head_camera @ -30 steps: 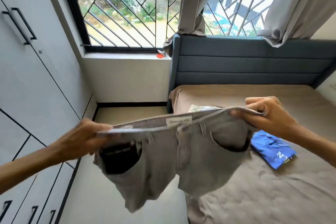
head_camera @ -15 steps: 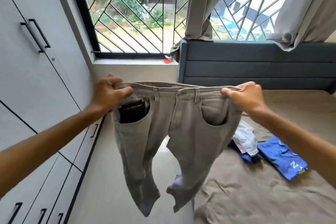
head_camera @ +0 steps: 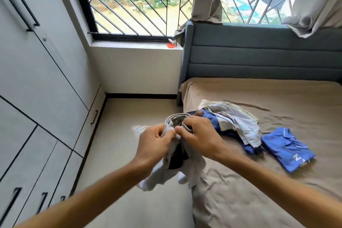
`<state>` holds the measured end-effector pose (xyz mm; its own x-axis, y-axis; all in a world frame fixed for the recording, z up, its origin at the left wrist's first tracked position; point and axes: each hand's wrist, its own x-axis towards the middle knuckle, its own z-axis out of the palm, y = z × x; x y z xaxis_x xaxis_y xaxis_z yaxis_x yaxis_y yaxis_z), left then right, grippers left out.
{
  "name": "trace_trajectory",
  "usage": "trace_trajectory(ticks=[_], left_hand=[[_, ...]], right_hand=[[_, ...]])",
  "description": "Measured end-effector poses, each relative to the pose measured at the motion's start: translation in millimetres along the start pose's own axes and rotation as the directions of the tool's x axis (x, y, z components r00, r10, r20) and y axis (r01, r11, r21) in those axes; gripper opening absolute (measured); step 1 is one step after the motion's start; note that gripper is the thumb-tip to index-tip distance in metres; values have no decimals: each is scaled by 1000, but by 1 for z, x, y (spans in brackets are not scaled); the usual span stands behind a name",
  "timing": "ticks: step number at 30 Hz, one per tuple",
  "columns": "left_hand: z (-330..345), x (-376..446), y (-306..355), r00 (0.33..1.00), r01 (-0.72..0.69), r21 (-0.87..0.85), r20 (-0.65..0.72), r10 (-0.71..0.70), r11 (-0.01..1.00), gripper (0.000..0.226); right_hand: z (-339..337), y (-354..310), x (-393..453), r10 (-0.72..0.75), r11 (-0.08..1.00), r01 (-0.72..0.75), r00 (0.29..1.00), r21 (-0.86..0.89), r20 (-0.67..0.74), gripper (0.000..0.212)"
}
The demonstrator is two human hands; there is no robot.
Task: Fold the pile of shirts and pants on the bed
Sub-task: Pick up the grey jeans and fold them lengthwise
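I hold grey pants [head_camera: 192, 170] doubled lengthwise over the bed's left edge, the legs hanging down. My left hand [head_camera: 155, 144] and my right hand [head_camera: 198, 135] are close together, both pinching the waistband at the top. Behind them on the tan bed sheet [head_camera: 268, 181] lies a loose pile of clothes [head_camera: 233, 120], pale and blue pieces mixed. A folded blue shirt [head_camera: 286, 148] lies to the right of the pile.
A grey wardrobe [head_camera: 37, 89] with black handles fills the left side. A strip of floor [head_camera: 129, 120] runs between it and the bed. The blue-grey headboard [head_camera: 259, 55] stands under a barred window with curtains.
My hands, held wide apart with the pants spread open, have come together and brought the two waistband ends against each other. The pants have dropped lower, near the bed edge.
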<state>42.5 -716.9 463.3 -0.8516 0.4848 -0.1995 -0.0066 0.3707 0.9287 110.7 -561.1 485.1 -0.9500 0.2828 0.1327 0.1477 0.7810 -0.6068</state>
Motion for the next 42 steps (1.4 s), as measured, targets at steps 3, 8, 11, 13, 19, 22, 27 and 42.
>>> trace_trajectory(ticks=[3,8,11,13,19,22,27,42], left_hand=[[9,-14,4,996,-72,-15,-59,71,997,30],[26,-36,-5,987,-144,17,-77,145,989,26],[39,-49,-6,982,-188,-18,-11,188,982,30],[50,-61,-7,973,-224,-23,42,225,974,33],[75,-91,-14,874,-366,50,362,325,929,28],[50,-75,-19,845,-393,7,396,358,920,19],[-7,2,-26,706,-708,490,512,489,508,67],[-3,76,119,515,-848,380,752,411,368,33]], right_hand=[[0,3,-5,-34,999,34,999,28,-25,44],[-2,8,-25,134,981,-139,990,135,49,27],[-2,15,-33,428,734,-486,874,475,231,43],[2,20,-36,550,550,-642,760,534,347,63],[11,44,-59,552,499,-738,675,455,489,15],[-3,57,-73,464,638,-645,758,421,458,23],[-39,52,-68,273,871,-399,878,286,392,33],[-167,54,-49,34,995,-19,987,-95,154,50]])
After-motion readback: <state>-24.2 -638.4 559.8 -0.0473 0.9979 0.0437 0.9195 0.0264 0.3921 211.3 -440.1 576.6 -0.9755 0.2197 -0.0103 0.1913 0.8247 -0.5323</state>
